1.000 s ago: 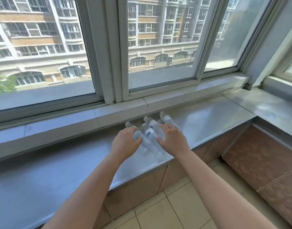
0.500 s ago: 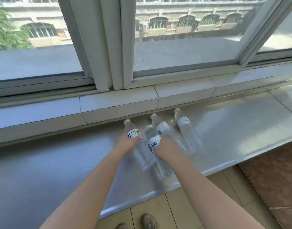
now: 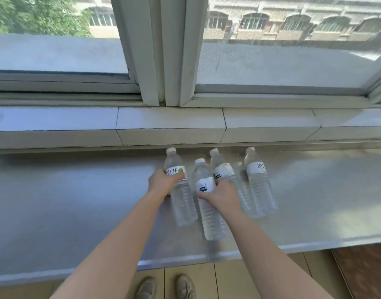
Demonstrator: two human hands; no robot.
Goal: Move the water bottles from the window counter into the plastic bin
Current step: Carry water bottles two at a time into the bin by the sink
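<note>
Several clear water bottles with white caps stand close together on the metal window counter [image 3: 77, 212]. My left hand [image 3: 162, 182] is wrapped around the leftmost bottle [image 3: 181, 197] at its white and green label. My right hand [image 3: 221, 194] grips the second bottle [image 3: 209, 214] at its white and blue label. Behind my right hand stands a third bottle [image 3: 223, 169], partly hidden by it. Furthest right, a fourth bottle [image 3: 258, 182] stands untouched. The plastic bin is not in view.
A tiled sill [image 3: 170, 124] and the window frame [image 3: 161, 50] rise directly behind the bottles. The counter's front edge [image 3: 185, 261] runs above a tiled floor, where my shoes [image 3: 166, 288] show. A brown panel [image 3: 364, 270] lies at the lower right.
The view has closed in and tilted down onto the bottles. Both hands have gone from hovering over the group to closing on one bottle each.
</note>
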